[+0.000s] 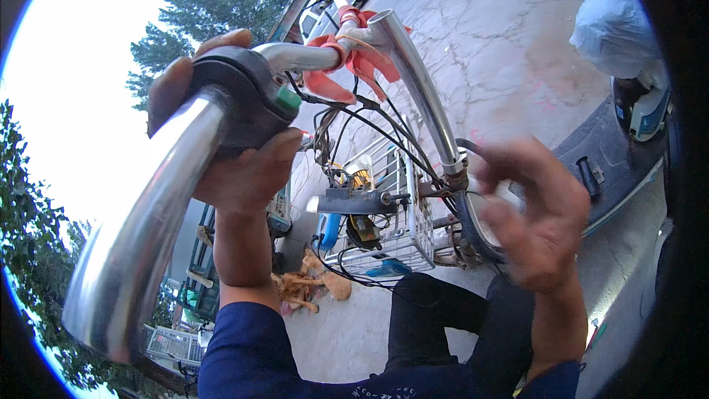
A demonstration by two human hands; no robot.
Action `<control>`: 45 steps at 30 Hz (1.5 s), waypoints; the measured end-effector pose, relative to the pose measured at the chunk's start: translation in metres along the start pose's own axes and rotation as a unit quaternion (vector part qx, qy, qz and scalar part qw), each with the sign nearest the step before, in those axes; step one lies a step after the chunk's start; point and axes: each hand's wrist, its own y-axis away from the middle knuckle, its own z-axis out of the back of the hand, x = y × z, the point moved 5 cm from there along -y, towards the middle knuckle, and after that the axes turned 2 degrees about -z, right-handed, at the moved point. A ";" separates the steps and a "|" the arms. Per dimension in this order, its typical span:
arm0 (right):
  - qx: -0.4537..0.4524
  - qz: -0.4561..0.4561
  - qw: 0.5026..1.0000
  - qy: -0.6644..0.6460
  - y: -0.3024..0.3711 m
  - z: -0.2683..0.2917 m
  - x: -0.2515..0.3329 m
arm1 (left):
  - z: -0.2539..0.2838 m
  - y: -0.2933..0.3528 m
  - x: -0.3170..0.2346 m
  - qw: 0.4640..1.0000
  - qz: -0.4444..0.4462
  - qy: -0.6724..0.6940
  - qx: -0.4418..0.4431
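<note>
My left hand (251,177) is closed around a black switch housing (236,89) with a green button, fitted on a silver handlebar (140,229). The bar is tilted up off to the left, and its long silver stem (417,77) slants down to a bicycle or scooter front end. Red cloth strips (329,86) are tied at the clamp. Black cables (384,122) hang beneath the bar. Blurred by motion, my right hand (543,214) has bent fingers beside the stem's lower end and a curved black cable (473,233); whether it holds anything cannot be made out.
A white wire basket (421,240) stands behind a black lamp unit (351,202) with exposed wiring. A tan dog (299,284) lies on the concrete. At right are a dark scooter deck (609,166) and a pale plastic bag (613,26). My knees (421,310) are below the basket.
</note>
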 end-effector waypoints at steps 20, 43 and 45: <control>0.062 0.070 0.937 -0.336 -0.067 -0.094 0.030 | -0.002 -0.007 -0.007 0.989 0.033 0.129 0.068; 0.118 0.170 0.962 -0.177 -0.098 -0.074 0.047 | 0.002 -0.006 -0.009 0.997 -0.010 -0.034 0.067; 0.114 0.170 0.962 -0.179 -0.098 -0.074 0.050 | 0.000 -0.007 -0.012 0.997 -0.008 -0.041 0.063</control>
